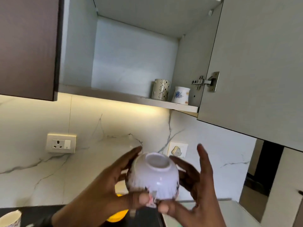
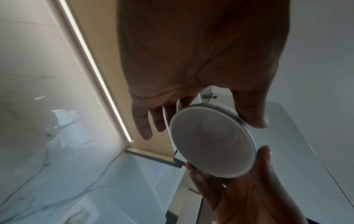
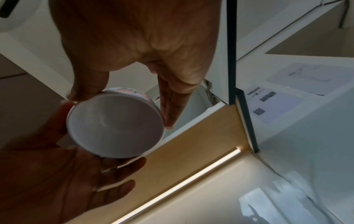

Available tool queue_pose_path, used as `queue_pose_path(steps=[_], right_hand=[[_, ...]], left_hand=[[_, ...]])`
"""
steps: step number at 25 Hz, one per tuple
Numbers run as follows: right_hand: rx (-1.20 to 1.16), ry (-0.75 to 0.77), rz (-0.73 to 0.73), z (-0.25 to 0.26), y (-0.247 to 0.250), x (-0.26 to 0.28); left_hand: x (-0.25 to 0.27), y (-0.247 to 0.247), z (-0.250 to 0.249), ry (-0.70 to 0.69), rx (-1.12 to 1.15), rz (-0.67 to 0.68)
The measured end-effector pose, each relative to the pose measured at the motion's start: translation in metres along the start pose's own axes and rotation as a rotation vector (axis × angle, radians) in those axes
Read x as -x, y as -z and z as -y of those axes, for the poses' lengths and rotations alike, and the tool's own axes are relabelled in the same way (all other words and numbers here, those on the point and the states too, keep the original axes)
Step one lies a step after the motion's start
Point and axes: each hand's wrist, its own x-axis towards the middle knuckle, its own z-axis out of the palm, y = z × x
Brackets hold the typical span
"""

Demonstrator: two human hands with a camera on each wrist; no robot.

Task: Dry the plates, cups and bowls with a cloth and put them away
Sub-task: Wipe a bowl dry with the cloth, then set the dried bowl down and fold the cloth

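Bowl [image 1: 153,176], white with a flower print, is held upside down between both hands below the open cabinet [image 1: 131,99]: the left hand [image 1: 113,174] and right hand [image 1: 195,177] cup its sides with fingers curved and thumbs under the rim, likely to lift it onto the shelf mouth-down. Behind on the counter [image 1: 24,208] stand another cup [image 1: 10,218] and something yellow [image 1: 117,216]; farther up, a patterned mug [image 1: 160,89] and a floral cup [image 1: 181,95] occupy the shelf's right end, the left stretch bare.

Home kitchen: open wall cabinet [image 1: 124,66] with 2 cups [image 1: 160,89], marble backsplash [image 1: 101,128], socket [image 1: 61,143].
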Motion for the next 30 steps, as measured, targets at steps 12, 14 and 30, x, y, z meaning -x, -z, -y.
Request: queue_pose_path(steps=[12, 14, 30], right_hand=[[-0.209, 0.12, 0.014, -0.03, -0.014, -0.047], [-0.223, 0.139, 0.021, -0.027, -0.015, -0.059], [-0.337, 0.274, 0.137, -0.021, -0.07, -0.129]], left_hand=[[-0.013, 0.023, -0.002, -0.111, -0.164, -0.208], [-0.014, 0.028, -0.01, -0.113, -0.189, -0.223], [-0.01, 0.076, -0.033, -0.193, -0.298, -0.494]])
